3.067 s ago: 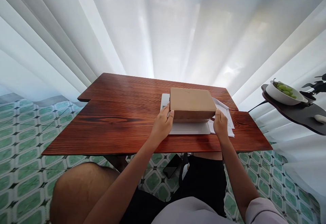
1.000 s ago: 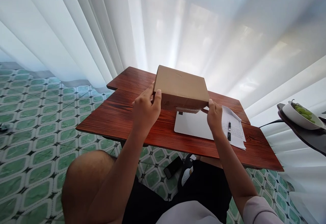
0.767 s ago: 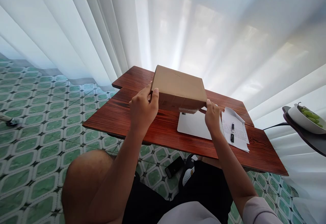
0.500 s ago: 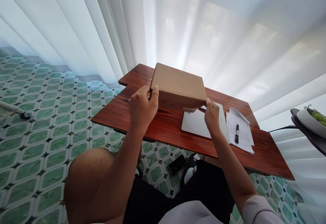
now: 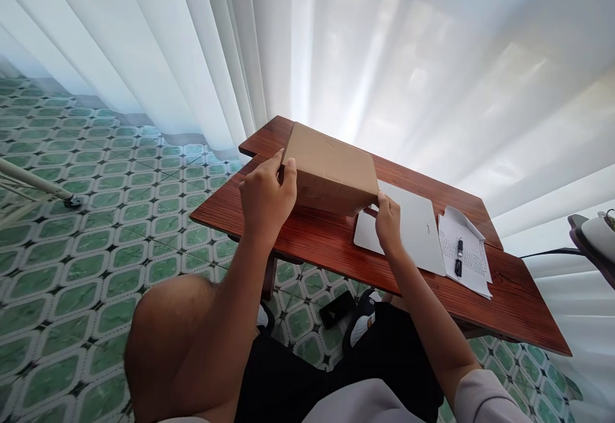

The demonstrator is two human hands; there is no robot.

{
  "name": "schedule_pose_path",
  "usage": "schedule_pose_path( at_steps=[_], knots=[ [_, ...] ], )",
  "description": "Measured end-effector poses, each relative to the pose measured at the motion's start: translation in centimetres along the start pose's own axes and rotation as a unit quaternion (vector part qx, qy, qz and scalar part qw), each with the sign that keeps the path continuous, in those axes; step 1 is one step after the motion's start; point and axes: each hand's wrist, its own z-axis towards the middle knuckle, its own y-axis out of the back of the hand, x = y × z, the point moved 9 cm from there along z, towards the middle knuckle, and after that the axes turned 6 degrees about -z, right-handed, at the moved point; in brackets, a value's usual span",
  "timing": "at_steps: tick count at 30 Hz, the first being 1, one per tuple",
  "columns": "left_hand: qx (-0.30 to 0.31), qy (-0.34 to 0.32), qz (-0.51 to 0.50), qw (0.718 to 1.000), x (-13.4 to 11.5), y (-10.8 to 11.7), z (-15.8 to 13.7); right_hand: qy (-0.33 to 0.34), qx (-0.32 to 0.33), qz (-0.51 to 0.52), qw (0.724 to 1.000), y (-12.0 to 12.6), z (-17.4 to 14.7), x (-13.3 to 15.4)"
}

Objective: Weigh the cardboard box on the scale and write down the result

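A closed brown cardboard box (image 5: 331, 163) is held between my two hands over the left part of the red-brown wooden table (image 5: 307, 240). My left hand (image 5: 269, 192) grips its left end, thumb on the near side and the other fingers mostly hidden. At the near right corner my right hand (image 5: 388, 218) pinches the box. Whether the box's underside touches the table I cannot tell. Beside the right hand lies a closed silver laptop (image 5: 416, 227), flat on the table and partly behind that hand.
Right of the laptop are handwritten papers (image 5: 466, 253) with a black pen (image 5: 459, 257) on top. A dark phone (image 5: 336, 309) lies on the green tiled floor below. White curtains (image 5: 375, 58) hang behind the table. A bowl (image 5: 598, 234) on a dark stand is at far right.
The box has come lower and a little left relative to the table, both hands still on it. More of the laptop now shows. The whole view has shifted slightly.
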Motion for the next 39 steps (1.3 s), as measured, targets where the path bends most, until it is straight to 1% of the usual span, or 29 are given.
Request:
schedule_pose_path(
  at_steps=[5, 13, 19, 22, 29, 33, 39],
  knots=[
    [0.002, -0.001, 0.009, 1.000, 0.4, -0.1, 0.1, -0.004, 0.010, 0.003, 1.000, -0.7, -0.2, -0.5],
    [0.012, 0.012, 0.039, 0.999, 1.0, -0.3, 0.1, -0.018, 0.010, -0.017, 1.000, -0.9, -0.5, -1.7],
    [0.024, 0.012, 0.063, 0.998, 1.5, -0.4, 0.1, -0.015, 0.018, -0.032, 0.999, -1.1, -0.6, -1.8],
    [0.037, 0.026, 0.083, 0.996, 1.7, -0.5, 0.2, -0.013, 0.029, -0.039, 0.999, -1.4, -0.7, -1.7],
    [0.078, 0.072, 0.164, 0.981, 2.0, -0.7, 0.1, 0.016, 0.044, -0.072, 0.996, -1.9, -0.9, -1.5],
    [0.088, 0.090, 0.200, 0.972, 2.3, -0.7, 0.0, 0.033, 0.045, -0.082, 0.995, -2.1, -0.8, -1.2],
    [0.104, 0.112, 0.254, 0.955, 3.0, -0.6, -0.2, 0.038, 0.061, -0.075, 0.995, -2.7, -0.9, -0.9]
  ],
)
